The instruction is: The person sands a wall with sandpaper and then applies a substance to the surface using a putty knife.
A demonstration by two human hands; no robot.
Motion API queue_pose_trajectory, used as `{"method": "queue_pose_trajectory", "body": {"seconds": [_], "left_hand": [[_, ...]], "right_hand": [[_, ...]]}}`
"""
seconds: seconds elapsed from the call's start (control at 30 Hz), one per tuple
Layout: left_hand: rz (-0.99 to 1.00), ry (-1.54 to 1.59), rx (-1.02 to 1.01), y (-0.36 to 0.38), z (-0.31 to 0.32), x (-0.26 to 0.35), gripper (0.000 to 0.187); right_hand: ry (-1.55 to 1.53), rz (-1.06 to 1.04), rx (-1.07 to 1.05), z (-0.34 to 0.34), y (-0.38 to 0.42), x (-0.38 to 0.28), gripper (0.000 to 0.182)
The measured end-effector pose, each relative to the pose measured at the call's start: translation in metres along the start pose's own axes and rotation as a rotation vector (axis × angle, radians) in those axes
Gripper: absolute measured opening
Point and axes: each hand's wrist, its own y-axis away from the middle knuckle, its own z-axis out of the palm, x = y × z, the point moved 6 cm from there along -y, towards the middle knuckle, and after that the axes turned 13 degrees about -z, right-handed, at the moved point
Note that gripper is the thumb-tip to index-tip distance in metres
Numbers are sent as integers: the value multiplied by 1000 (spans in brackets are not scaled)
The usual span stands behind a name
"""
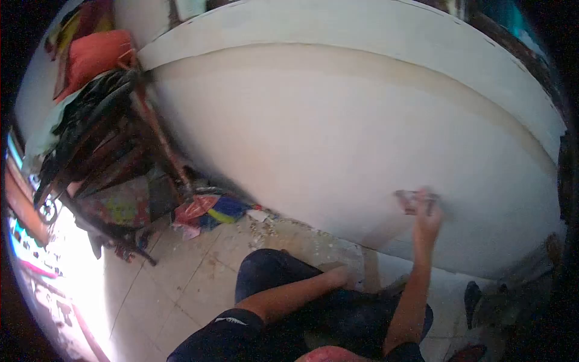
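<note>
My right hand [427, 211] is up against the white wall [313, 133], smeared by motion. Its fingers close round a small flat reddish-brown piece [407, 202] that meets the wall surface; blur hides what kind of piece it is. A faint shadow of the arm falls on the wall to the left. Low in front of my bent, dark-clothed knee [265, 271] lies my left hand [339, 276], near the foot of the wall. Its fingers are hidden from this angle.
A dark wooden chair [120, 114] piled with cloths and a red-orange bundle [99, 54] stands at left. Crumpled coloured cloth or plastic [208, 211] and white crumbs [262, 232] lie along the wall's base on the tiled floor [199, 265]. Dark footwear [472, 295] sits lower right.
</note>
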Motion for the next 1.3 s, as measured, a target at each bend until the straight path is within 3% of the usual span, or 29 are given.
{"method": "queue_pose_trajectory", "body": {"seconds": [0.03, 0.1, 0.23, 0.3, 0.33, 0.4, 0.47, 0.53, 0.67, 0.73, 0.83, 0.87, 0.93, 1.0, 1.07, 1.17, 1.23, 1.27, 1.3], "left_hand": [[-24, 16, 14, 2, 0, -4, 41], [-41, -138, 43, 3, -1, -6, 39], [-16, -388, 57, -21, 15, 4, 36], [-66, -355, 270, -35, 28, -5, 35], [-66, -359, 271, -35, 19, -2, 35], [-88, -422, -85, -31, 21, -4, 37], [-106, -444, -92, -33, 27, -11, 39], [-123, -464, -91, -33, 29, -18, 40], [-125, -368, -8, -36, 28, -13, 39], [-102, -349, 6, -47, 28, -5, 39], [-39, -477, -96, -47, 37, -11, 42], [-39, -338, -35, -42, 34, -15, 42], [-50, -191, 33, -25, 17, -10, 43], [-98, -348, -15, -10, 2, 8, 45], [-79, -290, 38, -23, 14, -3, 47], [14, -240, 113, -25, 20, -7, 48], [73, -243, 146, -30, 22, -9, 47], [4, -330, 63, -40, 29, -11, 45], [-66, -416, -19, -50, 37, -17, 43]], "right_hand": [[184, -45, 124, -11, -2, 12, 53], [-59, -39, 254, -36, -6, -34, 54], [-152, -8, 260, -28, -3, -33, 49], [3, -51, 61, 1, 6, -25, 52], [-60, 67, -183, 13, 6, -28, 53], [-15, 30, -114, 7, 3, -31, 51], [26, -7, -54, -3, -2, -25, 50], [-142, -88, 268, -31, -11, -14, 51], [-227, -42, 230, -28, -5, -19, 58], [212, -78, -76, -7, 5, -35, 64], [80, 29, -238, 6, 5, -28, 65], [72, 25, -240, 7, 3, -26, 65], [28, -51, 253, -24, -3, -30, 63], [-121, -20, 244, -33, -8, -56, 61], [-261, 8, 250, -29, -8, -55, 60], [-4, -85, 97, 0, 1, -3, 54], [188, -73, -152, 19, 4, 5, 48], [187, -68, -154, 16, 4, 7, 48], [23, -79, 8, 0, -2, -19, 45]]}}
